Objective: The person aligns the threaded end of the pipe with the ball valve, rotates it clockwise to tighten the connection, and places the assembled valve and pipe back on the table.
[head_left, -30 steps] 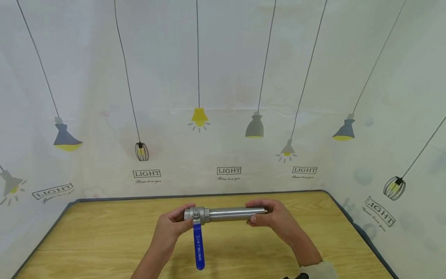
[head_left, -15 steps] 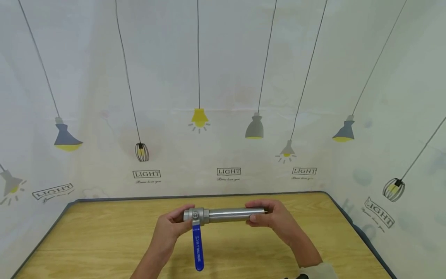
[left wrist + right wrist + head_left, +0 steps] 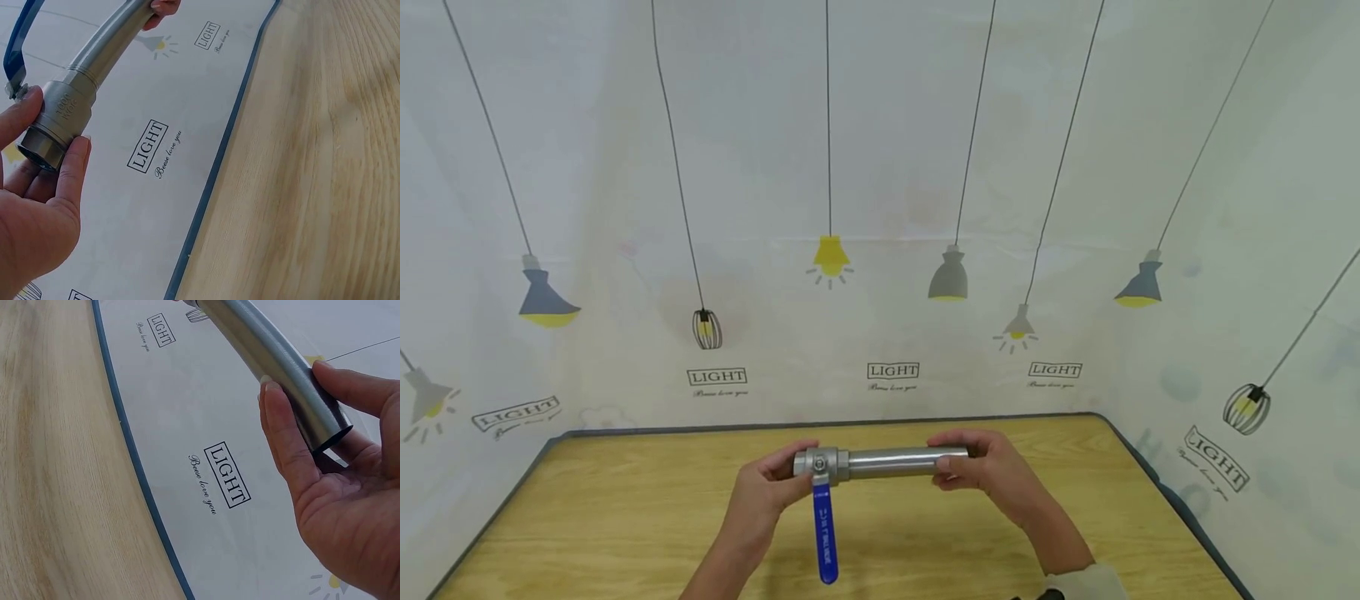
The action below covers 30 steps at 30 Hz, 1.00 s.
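Observation:
A silver ball valve [image 3: 823, 461] with a long blue lever handle [image 3: 824, 533] is held up over the table, the lever pointing toward me. My left hand [image 3: 760, 492] grips the valve body from the left, thumb in front and fingers behind. Out of the valve's right side runs a straight metal pipe [image 3: 891, 462], lying nearly level. Its right end is in my right hand [image 3: 1000, 475], between thumb and fingers. The left wrist view shows the valve's hex end [image 3: 42, 149] in the left hand. In the right wrist view the pipe's end [image 3: 331, 439] looks open and hollow.
Below the hands lies a wood-grain table [image 3: 625, 500] with a dark blue edge strip [image 3: 820, 423]. White wall sheets [image 3: 887, 167] printed with lamps and "LIGHT" signs stand around its back and sides.
My right thumb has shifted up along the pipe's front, and the right fingers have moved slightly on it. The valve and lever have drifted a little to the left; the left hand keeps its grip.

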Motion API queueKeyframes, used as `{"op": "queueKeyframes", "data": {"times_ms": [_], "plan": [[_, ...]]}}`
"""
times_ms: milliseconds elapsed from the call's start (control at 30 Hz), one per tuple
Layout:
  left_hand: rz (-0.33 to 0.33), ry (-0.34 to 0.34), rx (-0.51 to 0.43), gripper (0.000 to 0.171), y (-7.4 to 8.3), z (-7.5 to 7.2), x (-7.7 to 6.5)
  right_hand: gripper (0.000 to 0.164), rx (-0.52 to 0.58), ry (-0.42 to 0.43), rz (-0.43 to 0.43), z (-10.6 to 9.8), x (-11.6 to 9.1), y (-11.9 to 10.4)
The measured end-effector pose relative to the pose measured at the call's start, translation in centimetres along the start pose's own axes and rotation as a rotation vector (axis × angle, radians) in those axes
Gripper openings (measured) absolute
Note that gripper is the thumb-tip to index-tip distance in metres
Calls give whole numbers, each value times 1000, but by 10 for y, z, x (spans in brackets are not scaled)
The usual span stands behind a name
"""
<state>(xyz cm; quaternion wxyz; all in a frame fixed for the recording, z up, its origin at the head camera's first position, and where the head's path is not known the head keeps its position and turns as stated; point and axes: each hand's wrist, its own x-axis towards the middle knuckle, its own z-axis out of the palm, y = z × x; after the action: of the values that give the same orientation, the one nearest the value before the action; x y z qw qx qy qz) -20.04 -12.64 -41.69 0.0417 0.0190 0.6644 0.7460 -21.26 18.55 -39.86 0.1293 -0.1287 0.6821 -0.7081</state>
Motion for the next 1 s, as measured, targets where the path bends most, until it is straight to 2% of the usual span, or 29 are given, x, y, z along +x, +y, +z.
{"op": "queueKeyframes", "data": {"times_ms": [200,667,1000], "plan": [[4,-5,12,46,-1,0,1,41,-10,-40,-5,0,-2,-1],[-4,-7,8,44,-4,3,0,45,-66,-36,-20,-2,-4,2],[7,3,17,44,-4,2,2,46,-47,8,1,-2,-3,5]]}}
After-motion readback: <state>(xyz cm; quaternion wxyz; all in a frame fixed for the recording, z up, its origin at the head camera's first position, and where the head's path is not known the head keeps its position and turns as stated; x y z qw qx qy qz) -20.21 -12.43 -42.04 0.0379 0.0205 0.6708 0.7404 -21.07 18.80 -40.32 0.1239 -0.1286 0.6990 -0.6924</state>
